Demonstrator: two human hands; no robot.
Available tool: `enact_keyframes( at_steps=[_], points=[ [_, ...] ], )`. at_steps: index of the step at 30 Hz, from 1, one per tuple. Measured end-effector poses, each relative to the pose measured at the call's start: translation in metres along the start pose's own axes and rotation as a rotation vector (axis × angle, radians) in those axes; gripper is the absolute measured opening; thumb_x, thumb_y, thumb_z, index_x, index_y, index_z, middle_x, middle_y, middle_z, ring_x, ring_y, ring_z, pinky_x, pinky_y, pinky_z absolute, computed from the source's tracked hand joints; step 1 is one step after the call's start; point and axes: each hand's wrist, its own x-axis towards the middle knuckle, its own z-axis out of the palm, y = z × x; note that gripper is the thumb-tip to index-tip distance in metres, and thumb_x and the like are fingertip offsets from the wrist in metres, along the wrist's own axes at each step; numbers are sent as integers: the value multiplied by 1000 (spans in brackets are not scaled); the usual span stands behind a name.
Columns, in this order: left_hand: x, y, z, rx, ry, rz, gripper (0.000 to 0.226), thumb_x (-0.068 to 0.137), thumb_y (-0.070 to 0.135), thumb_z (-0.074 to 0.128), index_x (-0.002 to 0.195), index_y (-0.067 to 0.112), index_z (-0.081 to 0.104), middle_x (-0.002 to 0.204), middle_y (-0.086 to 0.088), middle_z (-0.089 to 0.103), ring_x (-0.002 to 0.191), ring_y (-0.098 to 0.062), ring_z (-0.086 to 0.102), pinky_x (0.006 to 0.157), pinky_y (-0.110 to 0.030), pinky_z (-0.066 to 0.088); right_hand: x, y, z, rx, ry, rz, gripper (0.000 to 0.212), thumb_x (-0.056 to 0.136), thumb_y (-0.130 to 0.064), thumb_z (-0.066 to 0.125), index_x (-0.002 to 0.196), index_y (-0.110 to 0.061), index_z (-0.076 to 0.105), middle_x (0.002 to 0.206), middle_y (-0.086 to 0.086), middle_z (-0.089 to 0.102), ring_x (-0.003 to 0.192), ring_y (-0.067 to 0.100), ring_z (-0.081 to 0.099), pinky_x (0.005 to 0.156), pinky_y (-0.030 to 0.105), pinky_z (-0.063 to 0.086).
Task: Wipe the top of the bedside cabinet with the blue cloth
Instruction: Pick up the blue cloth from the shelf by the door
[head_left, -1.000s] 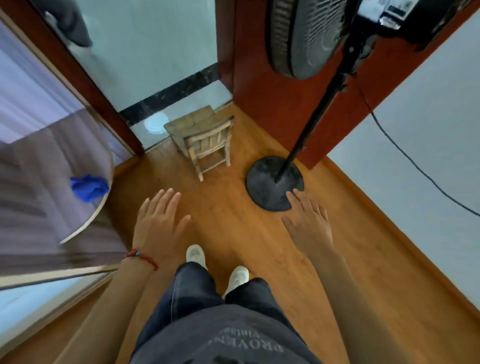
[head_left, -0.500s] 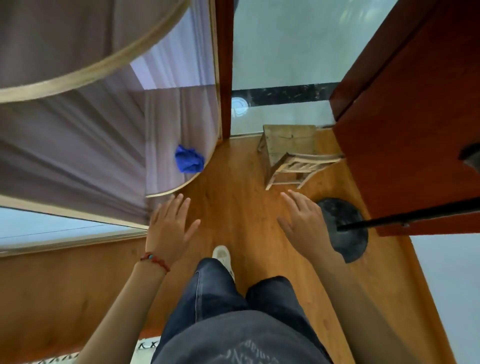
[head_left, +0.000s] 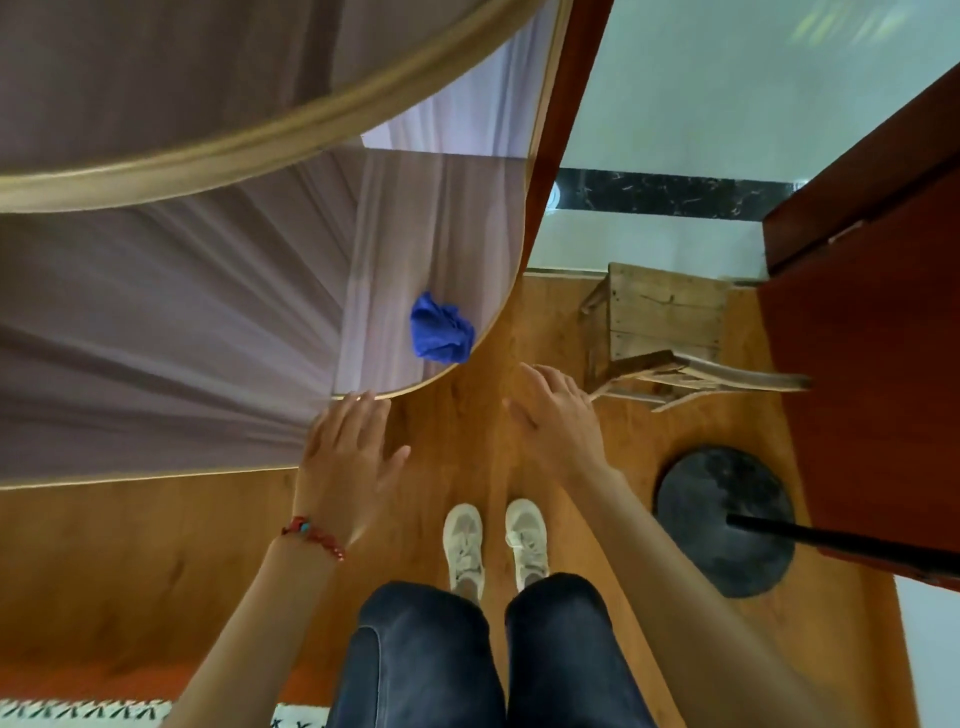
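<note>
The crumpled blue cloth (head_left: 441, 327) lies near the rounded front corner of the glossy bedside cabinet top (head_left: 400, 234), which reflects pale curtain fabric. My left hand (head_left: 348, 457) is spread flat, its fingertips at the cabinet's near edge, a little below and left of the cloth. My right hand (head_left: 561, 421) hovers over the wooden floor to the right of the cabinet, fingers straight. Neither hand holds anything or touches the cloth.
A mauve net curtain with tan trim (head_left: 156, 161) hangs over the upper left. A small wooden chair (head_left: 665, 322) stands to the right, with a black fan base (head_left: 724, 519) and a red-brown door (head_left: 857, 364) beyond. My white shoes (head_left: 493, 545) are on the wooden floor.
The view has swung left and closed in, so the cabinet and cloth now sit near the centre. My left hand has reached the cabinet's edge. Both hands remain spread.
</note>
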Motion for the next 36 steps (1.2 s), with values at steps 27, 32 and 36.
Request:
enact_keyframes(
  at_steps=[27, 32, 36],
  points=[
    [11, -39, 79, -45, 96, -180, 68, 96, 51, 17, 118, -1, 57, 119, -21, 59, 110, -36, 55, 92, -44, 36, 177, -12, 163, 368, 25, 387, 44, 87, -43, 53, 115, -9, 49, 115, 16, 54, 109, 30, 47, 94, 39, 40],
    [8, -39, 77, -51, 128, -161, 67, 96, 50, 17, 119, 0, 55, 119, -21, 59, 110, -36, 55, 91, -44, 37, 159, -7, 154, 480, 22, 304, 32, 89, -34, 55, 108, -9, 51, 112, 13, 50, 88, 19, 52, 73, 24, 40],
    [1, -39, 73, -48, 107, -122, 66, 96, 50, 18, 119, 0, 55, 118, -22, 59, 110, -37, 55, 91, -46, 38, 131, -2, 137, 476, 22, 262, 29, 87, -30, 58, 108, -10, 52, 111, 9, 48, 83, 12, 49, 71, 21, 40]
  ],
)
